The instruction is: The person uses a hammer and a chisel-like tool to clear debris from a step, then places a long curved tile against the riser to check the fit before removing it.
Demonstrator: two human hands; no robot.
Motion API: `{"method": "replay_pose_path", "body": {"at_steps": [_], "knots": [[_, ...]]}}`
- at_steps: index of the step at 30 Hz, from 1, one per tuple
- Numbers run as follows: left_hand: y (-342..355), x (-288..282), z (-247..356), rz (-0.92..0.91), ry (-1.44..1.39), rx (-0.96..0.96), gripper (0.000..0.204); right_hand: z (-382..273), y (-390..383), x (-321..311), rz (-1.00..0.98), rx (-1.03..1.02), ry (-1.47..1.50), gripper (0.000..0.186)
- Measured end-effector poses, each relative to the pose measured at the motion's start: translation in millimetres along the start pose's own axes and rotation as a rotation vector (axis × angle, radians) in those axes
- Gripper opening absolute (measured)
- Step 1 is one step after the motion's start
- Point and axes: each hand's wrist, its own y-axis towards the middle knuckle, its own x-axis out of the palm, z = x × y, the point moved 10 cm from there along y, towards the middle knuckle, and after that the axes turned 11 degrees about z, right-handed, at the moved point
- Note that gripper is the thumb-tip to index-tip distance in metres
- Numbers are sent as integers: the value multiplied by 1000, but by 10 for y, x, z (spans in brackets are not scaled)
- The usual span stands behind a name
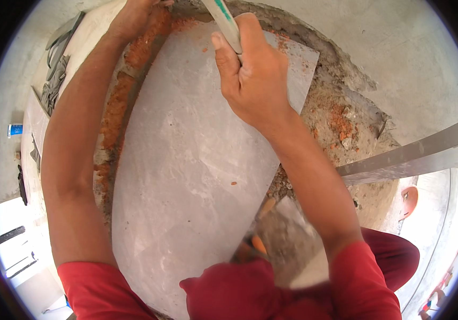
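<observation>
My right hand (258,74) is closed round a pale handle (225,24) with a green stripe, its thumb lying along the side. The handle's far end runs out of the top of the view, so the tool's head is hidden. At the upper left, my left hand (135,18) is partly cut off by the top edge. Its fingers look curled, but whatever they hold cannot be made out. That hand is beside the exposed orange brick edge (114,106). Between my forearms lies a large grey slab (186,133), dusty, with orange crumbs near its far end.
Broken mortar and brick rubble (341,120) lie right of the slab, beside a concrete wall (405,64). A grey beam-like piece (405,157) juts in from the right. An orange-handled object (259,244) rests near my knee. Dark cloth (53,88) lies at far left.
</observation>
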Motion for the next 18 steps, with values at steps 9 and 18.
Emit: {"method": "replay_pose_path", "body": {"at_steps": [9, 18], "knots": [[-263, 259, -527, -344, 226, -341, 41, 84, -89, 112, -114, 87, -100, 18], [-269, 162, -562, -144, 115, -181, 37, 68, -48, 217, -154, 203, -77, 18]]}}
